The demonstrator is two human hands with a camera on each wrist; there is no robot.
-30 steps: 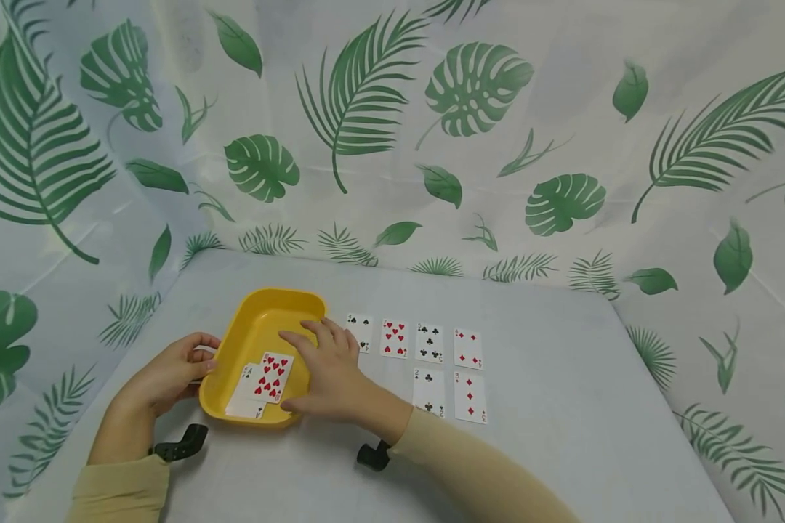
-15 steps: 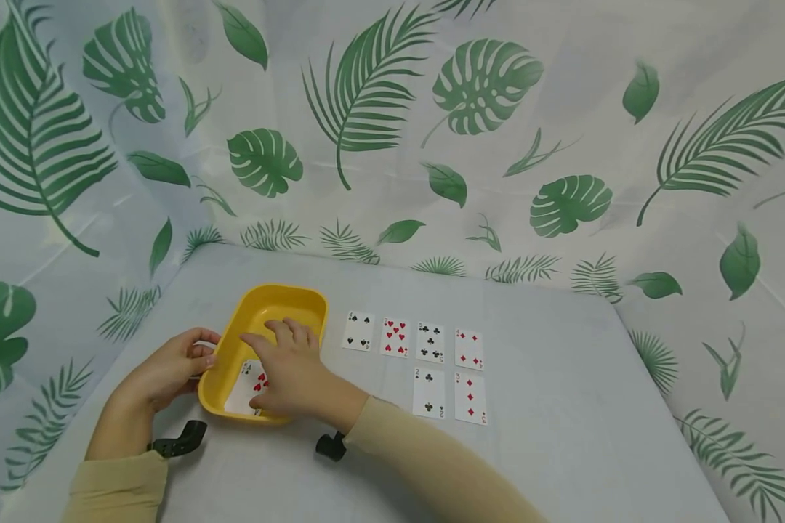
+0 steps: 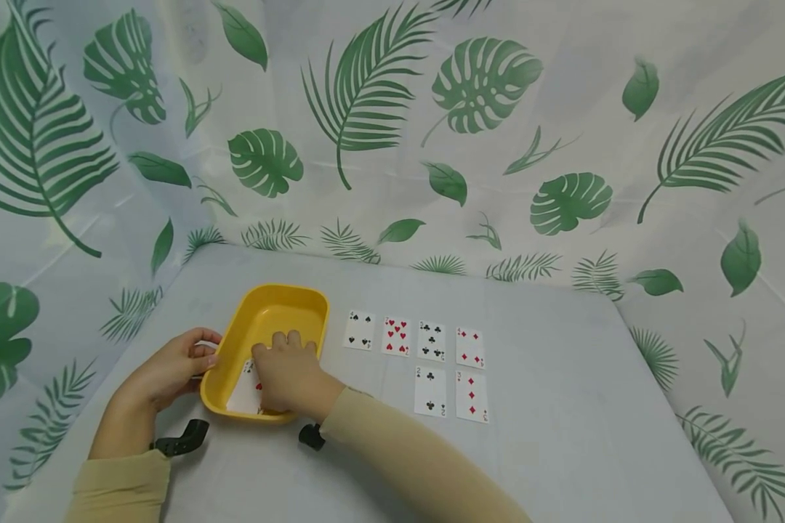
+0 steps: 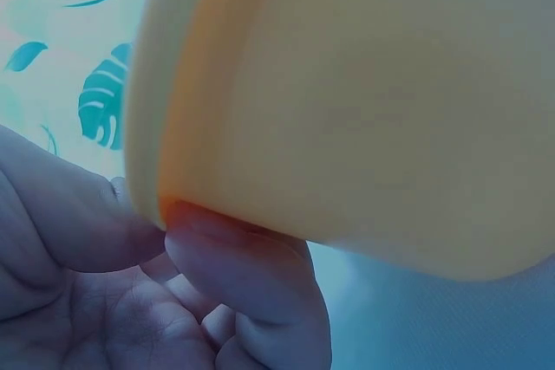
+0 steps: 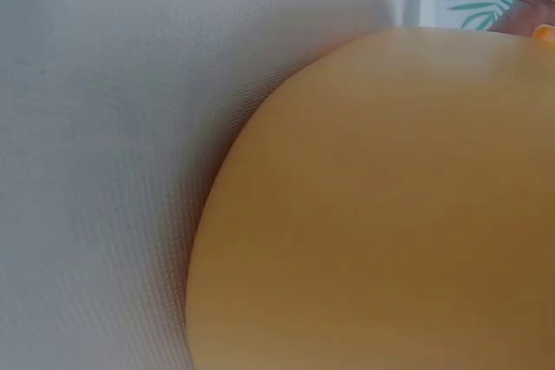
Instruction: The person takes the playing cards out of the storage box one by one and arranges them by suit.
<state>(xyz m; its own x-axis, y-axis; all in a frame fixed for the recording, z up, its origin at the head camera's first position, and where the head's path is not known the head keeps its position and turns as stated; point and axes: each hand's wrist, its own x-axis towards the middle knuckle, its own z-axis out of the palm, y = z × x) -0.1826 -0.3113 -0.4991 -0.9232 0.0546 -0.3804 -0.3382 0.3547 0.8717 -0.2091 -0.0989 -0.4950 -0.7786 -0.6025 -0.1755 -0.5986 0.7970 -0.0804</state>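
Observation:
A yellow tray (image 3: 288, 292) sits on the grey table at the left. My left hand (image 3: 204, 357) grips its left rim; in the left wrist view a finger (image 4: 243, 270) lies under the tray's wall (image 4: 364, 110) with the thumb beside it. My right hand (image 3: 270, 363) reaches into the tray, its fingers curled down over the playing cards (image 3: 242, 394) lying there, which it mostly hides. The right wrist view shows only the tray's outer wall (image 5: 390, 214) up close.
Right of the tray, face-up cards lie in a row (image 3: 397, 336), with two more (image 3: 429, 392) below the row's right half. Grey cloth (image 5: 104, 127) covers the table. A leaf-print curtain (image 3: 471, 87) surrounds it at the back and sides.
My right hand has slid left and deeper into the tray and curled its fingers over the cards, hiding the red-hearts card that showed before. The left hand has stayed on the rim.

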